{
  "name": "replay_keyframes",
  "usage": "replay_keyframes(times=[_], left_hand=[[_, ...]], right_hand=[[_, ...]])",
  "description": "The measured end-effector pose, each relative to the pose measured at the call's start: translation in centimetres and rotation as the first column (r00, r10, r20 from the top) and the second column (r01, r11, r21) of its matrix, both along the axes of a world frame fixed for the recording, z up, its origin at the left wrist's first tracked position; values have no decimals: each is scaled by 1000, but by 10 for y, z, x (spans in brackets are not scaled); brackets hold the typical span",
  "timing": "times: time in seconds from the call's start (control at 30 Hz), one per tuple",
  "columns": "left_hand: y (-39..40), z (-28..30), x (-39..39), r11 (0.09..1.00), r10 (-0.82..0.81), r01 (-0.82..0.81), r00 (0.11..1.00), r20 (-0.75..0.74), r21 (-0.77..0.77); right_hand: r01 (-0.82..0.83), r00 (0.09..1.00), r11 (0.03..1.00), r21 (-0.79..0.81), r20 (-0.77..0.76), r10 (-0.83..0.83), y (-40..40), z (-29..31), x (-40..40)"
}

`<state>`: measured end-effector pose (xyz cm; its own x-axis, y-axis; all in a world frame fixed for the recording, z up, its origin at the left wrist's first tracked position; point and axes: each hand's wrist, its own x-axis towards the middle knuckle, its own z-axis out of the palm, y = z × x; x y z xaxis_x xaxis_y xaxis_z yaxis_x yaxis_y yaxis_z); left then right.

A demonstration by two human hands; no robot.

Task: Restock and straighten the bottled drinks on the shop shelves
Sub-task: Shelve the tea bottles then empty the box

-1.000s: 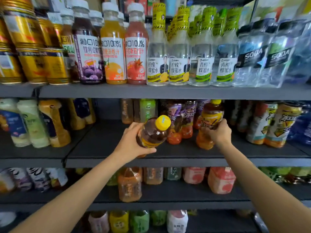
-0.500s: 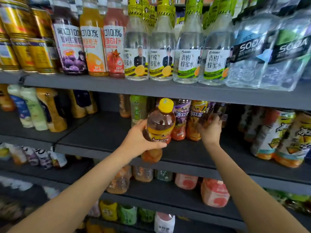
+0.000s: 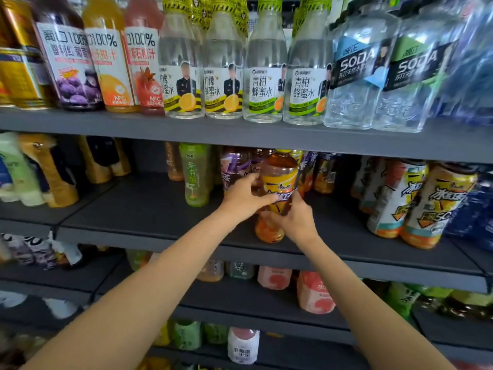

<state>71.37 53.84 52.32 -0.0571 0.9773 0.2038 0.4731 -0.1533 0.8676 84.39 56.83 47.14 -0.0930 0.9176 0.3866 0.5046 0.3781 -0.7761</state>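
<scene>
Both hands on the tea bottle [image 3: 278, 180], upright on the middle shelf [image 3: 149, 209]: left hand [image 3: 244, 197] wraps its side, right hand [image 3: 296, 218] grips low, w/ purple bottles [image 3: 234, 166] just behind.

The amber, yellow-labelled iced-tea bottle [image 3: 277, 182] is clear glossy plastic with a shiny film wrap; the dark grey shelf board [image 3: 149, 209] looks matt and smooth; the gold cans [image 3: 18, 76] gleam like metal; the colourless soda bottles [image 3: 354, 84] are ribbed glossy plastic.
</scene>
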Motion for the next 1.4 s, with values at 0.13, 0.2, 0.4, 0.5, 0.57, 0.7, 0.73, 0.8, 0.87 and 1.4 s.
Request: replay_keyframes(times=[0.13,0.2,0.4,0.5,0.57,0.7,0.73,0.8,0.87,1.4], left_hand=[[4,3,-3,994,2,-1,1000,9,-114],[10,-6,2,991,29,-28,1000,3,-133],[32,-14,34,991,48,-58,995,-86,-119],[43,-20,50,987,64,-73,996,-70,-145],[49,-25,59,984,81,-98,990,-118,-151],[61,-32,69,979,109,-136,979,-172,-149],[63,-32,70,978,108,-136,978,-176,-156],[69,-35,72,973,119,-147,980,-161,-177],[74,-40,74,970,148,-167,982,-117,-174],[43,-71,40,994,93,-76,958,-271,73]], right_hand=[[117,993,993,-13,-4,-117,9,4,15],[171,985,985,-12,18,-171,12,5,25],[404,915,914,-43,8,-404,34,13,72],[445,893,886,-131,-12,-450,60,17,86],[458,886,876,-150,-8,-464,80,16,90],[413,903,894,-175,-48,-426,115,12,92],[413,899,893,-180,-73,-431,118,11,91],[491,850,867,-88,-168,-499,111,5,84],[586,799,798,143,-268,-539,91,-5,67],[307,949,951,-42,-65,-310,69,8,37]])
